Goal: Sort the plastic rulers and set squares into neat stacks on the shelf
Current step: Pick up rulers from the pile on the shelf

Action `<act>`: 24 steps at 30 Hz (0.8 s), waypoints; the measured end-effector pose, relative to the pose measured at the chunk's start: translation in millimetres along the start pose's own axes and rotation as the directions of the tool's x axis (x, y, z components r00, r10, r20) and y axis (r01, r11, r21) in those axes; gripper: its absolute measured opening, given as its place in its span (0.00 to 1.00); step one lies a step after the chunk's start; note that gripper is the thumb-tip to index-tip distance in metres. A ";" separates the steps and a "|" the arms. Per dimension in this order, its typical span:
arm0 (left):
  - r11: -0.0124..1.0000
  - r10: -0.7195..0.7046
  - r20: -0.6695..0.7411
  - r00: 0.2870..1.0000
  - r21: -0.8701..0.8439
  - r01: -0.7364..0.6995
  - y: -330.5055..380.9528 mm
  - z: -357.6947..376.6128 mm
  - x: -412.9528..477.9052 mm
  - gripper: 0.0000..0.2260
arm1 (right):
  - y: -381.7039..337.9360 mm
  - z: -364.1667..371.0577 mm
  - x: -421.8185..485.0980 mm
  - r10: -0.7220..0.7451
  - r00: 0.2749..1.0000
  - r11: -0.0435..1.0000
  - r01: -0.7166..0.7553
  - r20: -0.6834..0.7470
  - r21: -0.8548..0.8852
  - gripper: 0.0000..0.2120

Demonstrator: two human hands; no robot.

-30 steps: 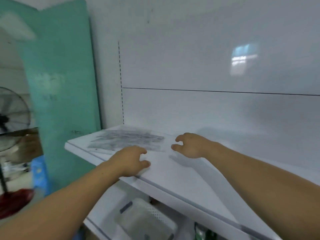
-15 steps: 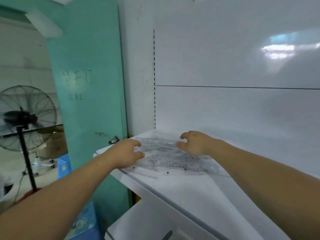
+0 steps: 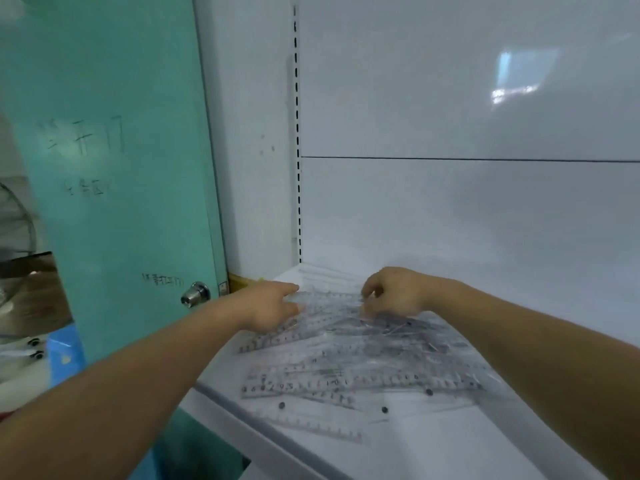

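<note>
— What stands on the left?
— A teal door with handwriting and a metal knob; a fan at the edge.
— Behind?
— A white back panel; a slotted upright.

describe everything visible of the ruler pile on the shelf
The pile is a loose, untidy heap of clear plastic rulers and set squares with dark scale marks and a few small dark dots. The pieces lie flat and overlap at crossed angles near the left front of the white shelf. Blur hides the count. The left hand rests straight fingers on its far left edge; the right hand curls over its far side, grip unclear.
</note>
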State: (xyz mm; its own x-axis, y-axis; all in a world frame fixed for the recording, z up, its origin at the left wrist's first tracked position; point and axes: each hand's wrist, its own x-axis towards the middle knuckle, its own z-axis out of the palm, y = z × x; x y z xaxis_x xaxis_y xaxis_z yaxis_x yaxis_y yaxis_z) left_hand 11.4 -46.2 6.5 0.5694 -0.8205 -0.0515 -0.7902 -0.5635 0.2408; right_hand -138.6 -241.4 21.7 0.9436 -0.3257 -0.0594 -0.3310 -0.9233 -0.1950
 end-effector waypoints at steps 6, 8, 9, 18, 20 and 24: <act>0.982 0.179 -0.040 0.983 -0.047 -0.180 -9.3 -3.3 13.3 0.23 | -1.6 4.1 -17.6 0.159 0.982 0.987 -0.154 -0.105 0.053 0.24; 0.973 0.221 -0.033 0.975 -0.063 -0.223 -11.6 -3.9 16.0 0.25 | -3.5 6.5 -27.6 0.223 0.965 0.974 -0.216 -0.138 0.060 0.23; 0.967 0.241 -0.032 0.970 -0.075 -0.242 -12.9 -3.8 17.0 0.26 | -3.8 8.6 -32.8 0.251 0.956 0.968 -0.246 -0.154 0.054 0.23; 0.930 0.366 -0.071 0.928 0.062 -0.362 -13.0 -6.8 14.3 0.22 | 8.8 20.4 -87.8 0.520 0.822 0.852 -0.517 -0.232 0.081 0.21; 0.927 0.368 -0.033 0.929 0.089 -0.364 -10.3 -7.3 15.3 0.20 | 8.1 21.8 -96.1 0.528 0.828 0.848 -0.526 -0.187 0.066 0.20; 0.929 0.366 0.031 0.930 0.045 -0.367 -1.9 -7.1 17.6 0.18 | 7.6 24.1 -104.9 0.548 0.821 0.836 -0.547 -0.161 0.056 0.19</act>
State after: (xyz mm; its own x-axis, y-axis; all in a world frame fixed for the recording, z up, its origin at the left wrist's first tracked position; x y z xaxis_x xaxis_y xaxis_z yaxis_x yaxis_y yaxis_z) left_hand 24.6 -58.9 12.0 0.2334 -0.9723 0.0107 -0.9535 -0.2267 0.1985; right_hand -239.9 -209.4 2.9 0.5918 -0.8061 0.0025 -0.7918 -0.5819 -0.1855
